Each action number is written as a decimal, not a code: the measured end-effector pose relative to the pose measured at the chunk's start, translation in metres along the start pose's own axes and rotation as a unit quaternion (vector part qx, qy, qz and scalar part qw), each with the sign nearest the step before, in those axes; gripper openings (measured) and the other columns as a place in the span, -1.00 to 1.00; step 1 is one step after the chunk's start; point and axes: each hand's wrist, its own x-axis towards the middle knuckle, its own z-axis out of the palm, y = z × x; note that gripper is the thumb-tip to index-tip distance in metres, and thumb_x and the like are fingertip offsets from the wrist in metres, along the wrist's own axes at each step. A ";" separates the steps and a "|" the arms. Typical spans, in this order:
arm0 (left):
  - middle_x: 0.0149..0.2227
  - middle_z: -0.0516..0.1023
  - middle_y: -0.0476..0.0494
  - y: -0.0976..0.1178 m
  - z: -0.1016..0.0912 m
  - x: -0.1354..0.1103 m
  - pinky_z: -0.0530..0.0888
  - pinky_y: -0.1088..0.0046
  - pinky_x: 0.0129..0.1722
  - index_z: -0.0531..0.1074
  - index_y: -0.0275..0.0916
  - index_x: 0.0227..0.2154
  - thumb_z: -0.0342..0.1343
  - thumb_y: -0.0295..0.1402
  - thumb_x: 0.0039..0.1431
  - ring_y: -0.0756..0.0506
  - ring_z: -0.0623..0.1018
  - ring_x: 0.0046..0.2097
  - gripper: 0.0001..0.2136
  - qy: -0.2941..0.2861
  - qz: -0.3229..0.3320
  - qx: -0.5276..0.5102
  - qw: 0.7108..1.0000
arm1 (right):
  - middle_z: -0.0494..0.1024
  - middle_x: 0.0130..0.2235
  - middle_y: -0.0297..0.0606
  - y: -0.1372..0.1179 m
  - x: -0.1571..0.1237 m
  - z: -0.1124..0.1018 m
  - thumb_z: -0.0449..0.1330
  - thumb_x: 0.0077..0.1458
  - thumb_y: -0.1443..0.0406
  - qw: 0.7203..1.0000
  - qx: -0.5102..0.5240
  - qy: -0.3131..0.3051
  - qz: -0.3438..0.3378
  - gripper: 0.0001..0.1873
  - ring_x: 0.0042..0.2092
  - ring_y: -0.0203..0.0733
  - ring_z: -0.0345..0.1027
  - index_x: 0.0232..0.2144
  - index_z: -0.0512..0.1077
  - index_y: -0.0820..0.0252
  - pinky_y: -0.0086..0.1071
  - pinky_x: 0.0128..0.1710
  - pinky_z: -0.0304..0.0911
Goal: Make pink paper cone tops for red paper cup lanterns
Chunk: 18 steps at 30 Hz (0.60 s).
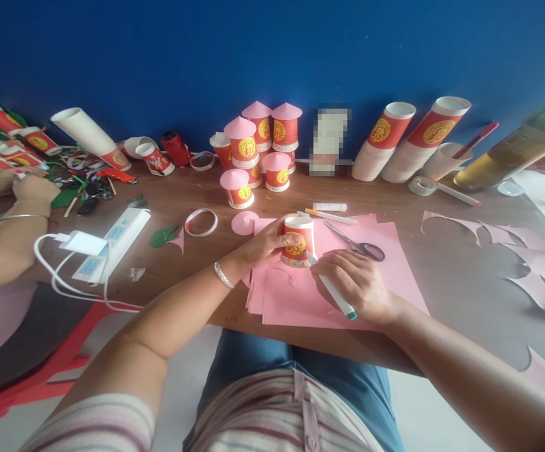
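My left hand [265, 243] is wrapped round a red and gold paper cup [297, 240] that stands upside down on a stack of pink paper [395, 276]. My right hand [355, 281] is closed on a white marker with a green end [333, 292], its tip against the cup's rim at the paper. A curved pen line shows on the pink sheet beside the cup. Scissors [361, 247] lie on the pink paper just behind my right hand.
Finished cups with pink cone lids [253, 154] cluster at the back by the blue wall. Stacks of cups [407, 141], a tape roll [420, 186], pens [331, 216] and pink offcuts [527, 263] lie right. A power strip [112, 242] and another person's hands [22, 194] are left.
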 end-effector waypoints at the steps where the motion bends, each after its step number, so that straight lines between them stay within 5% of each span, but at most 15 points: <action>1: -0.20 0.57 -0.14 0.001 0.001 0.000 0.50 0.29 -0.09 0.46 -0.23 -0.05 0.37 -0.30 0.10 -0.14 0.58 -0.13 -0.62 0.004 -0.001 0.000 1.000 | 0.56 -0.38 -0.24 0.000 0.000 0.000 0.03 0.27 0.52 1.000 0.001 0.000 0.000 -0.76 -0.35 -0.19 0.49 -0.12 0.40 0.20 -0.29 -0.31 0.44; 18: -0.17 0.55 -0.15 0.002 0.000 -0.002 0.49 0.35 -0.13 0.47 -0.25 -0.03 0.31 -0.33 0.14 -0.10 0.54 -0.14 -0.66 0.001 0.006 0.017 1.000 | 0.56 -0.38 -0.26 -0.001 -0.004 0.003 0.14 0.22 0.54 0.999 -0.028 0.033 -0.003 -0.77 -0.35 -0.21 0.49 -0.13 0.40 0.22 -0.32 -0.30 0.47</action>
